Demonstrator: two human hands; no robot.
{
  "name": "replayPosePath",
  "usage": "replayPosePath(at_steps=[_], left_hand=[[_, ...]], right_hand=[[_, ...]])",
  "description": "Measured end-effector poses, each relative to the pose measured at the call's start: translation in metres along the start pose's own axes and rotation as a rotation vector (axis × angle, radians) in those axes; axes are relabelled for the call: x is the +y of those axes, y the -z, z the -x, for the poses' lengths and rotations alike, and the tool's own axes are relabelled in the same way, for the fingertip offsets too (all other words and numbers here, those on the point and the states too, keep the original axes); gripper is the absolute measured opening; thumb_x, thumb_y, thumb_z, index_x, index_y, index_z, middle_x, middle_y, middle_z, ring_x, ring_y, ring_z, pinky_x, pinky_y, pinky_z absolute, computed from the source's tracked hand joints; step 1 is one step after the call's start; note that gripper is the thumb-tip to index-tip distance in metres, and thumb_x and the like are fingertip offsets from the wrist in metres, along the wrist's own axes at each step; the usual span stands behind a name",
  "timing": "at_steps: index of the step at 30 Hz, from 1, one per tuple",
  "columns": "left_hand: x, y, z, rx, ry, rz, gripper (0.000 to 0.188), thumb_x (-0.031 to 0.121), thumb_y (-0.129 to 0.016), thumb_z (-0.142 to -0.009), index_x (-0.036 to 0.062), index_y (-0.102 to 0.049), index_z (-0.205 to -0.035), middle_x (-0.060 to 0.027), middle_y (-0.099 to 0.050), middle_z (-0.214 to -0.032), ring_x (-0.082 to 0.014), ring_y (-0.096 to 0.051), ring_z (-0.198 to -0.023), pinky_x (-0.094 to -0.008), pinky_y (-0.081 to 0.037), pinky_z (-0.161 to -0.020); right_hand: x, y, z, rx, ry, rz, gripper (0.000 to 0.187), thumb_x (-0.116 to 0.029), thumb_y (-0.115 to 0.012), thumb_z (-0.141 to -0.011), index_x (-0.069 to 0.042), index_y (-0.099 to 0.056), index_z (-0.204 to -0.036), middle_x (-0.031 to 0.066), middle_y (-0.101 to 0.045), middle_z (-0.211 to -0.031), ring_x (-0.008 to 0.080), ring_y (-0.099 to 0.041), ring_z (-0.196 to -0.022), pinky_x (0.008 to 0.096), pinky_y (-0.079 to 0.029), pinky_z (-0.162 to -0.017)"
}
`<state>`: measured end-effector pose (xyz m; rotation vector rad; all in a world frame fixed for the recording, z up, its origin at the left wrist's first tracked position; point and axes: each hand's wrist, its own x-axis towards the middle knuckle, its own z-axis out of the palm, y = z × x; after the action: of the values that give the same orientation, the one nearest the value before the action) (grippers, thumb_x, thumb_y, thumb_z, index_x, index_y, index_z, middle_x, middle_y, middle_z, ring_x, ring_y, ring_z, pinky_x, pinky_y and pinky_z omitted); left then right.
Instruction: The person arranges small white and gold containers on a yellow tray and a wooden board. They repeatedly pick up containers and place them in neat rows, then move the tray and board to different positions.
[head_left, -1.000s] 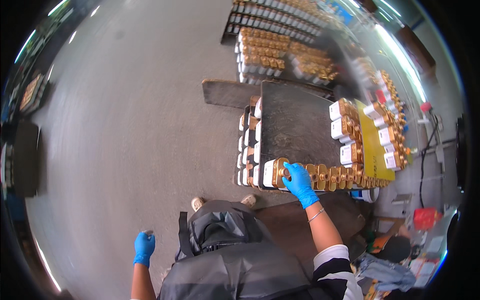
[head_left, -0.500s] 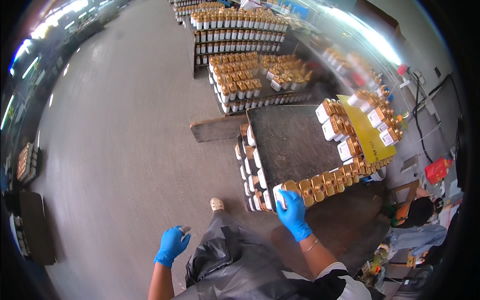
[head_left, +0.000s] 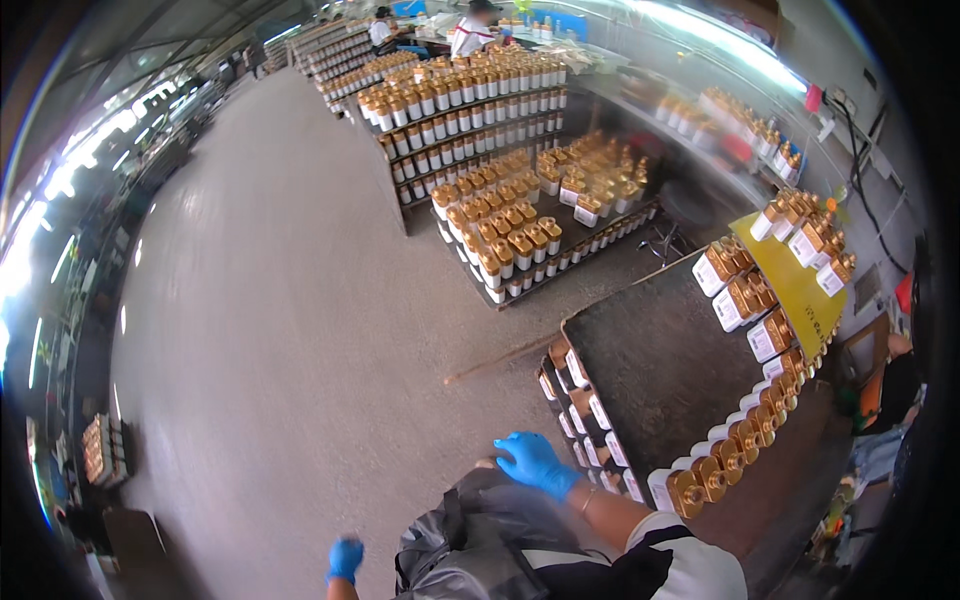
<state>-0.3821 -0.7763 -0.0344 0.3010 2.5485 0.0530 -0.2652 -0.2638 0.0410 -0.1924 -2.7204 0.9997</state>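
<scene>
Right hand, in a blue glove, is spread open with fingers extended, holding nothing; it hangs over the dark grey apron at the person's front, just beside the near corner of the stacked rack. Left hand, also blue-gloved, sits low at the frame's bottom edge over the concrete floor; it is too small to tell whether it is open or closed. The rack's top board is dark and mostly bare, with gold-capped bottles lining its right edge and white-labelled bottles showing on the tiers beneath at its left side. A yellow board lies on the rack's far right side among more bottles. Beyond, further racks stand packed with the same bottles. Two people stand at the far end.
</scene>
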Motion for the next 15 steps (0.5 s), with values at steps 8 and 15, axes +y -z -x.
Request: replayPosePath(at_steps=[8,15], left_hand=[[0.025,0.029,-0.128,-0.346,0.083,0.218,0.030,0.029,-0.055,-0.082,0.0080,-0.069,-0.097,-0.0185,-0.067,-0.091,-0.0349,-0.064,-0.087,-0.0433,-0.051,-0.078],[0.017,0.134,-0.308,-0.321,-0.117,0.228,0.030,0.028,-0.054,-0.082,0.0069,-0.069,-0.097,-0.0181,-0.068,-0.089,-0.0331,-0.065,-0.086,-0.0423,-0.051,-0.077]], right_hand=[[0.010,-0.020,-0.123,-0.100,-0.271,0.117,0.032,-0.031,-0.067,-0.076,-0.012,-0.068,-0.101,0.0145,-0.065,-0.089,0.0341,-0.063,-0.082,0.0445,-0.051,-0.072],[0.046,-0.117,-0.181,-0.132,-0.584,0.084,0.030,-0.038,-0.059,-0.077,-0.012,-0.070,-0.086,0.0194,-0.065,-0.084,0.0373,-0.063,-0.079,0.0481,-0.050,-0.070]])
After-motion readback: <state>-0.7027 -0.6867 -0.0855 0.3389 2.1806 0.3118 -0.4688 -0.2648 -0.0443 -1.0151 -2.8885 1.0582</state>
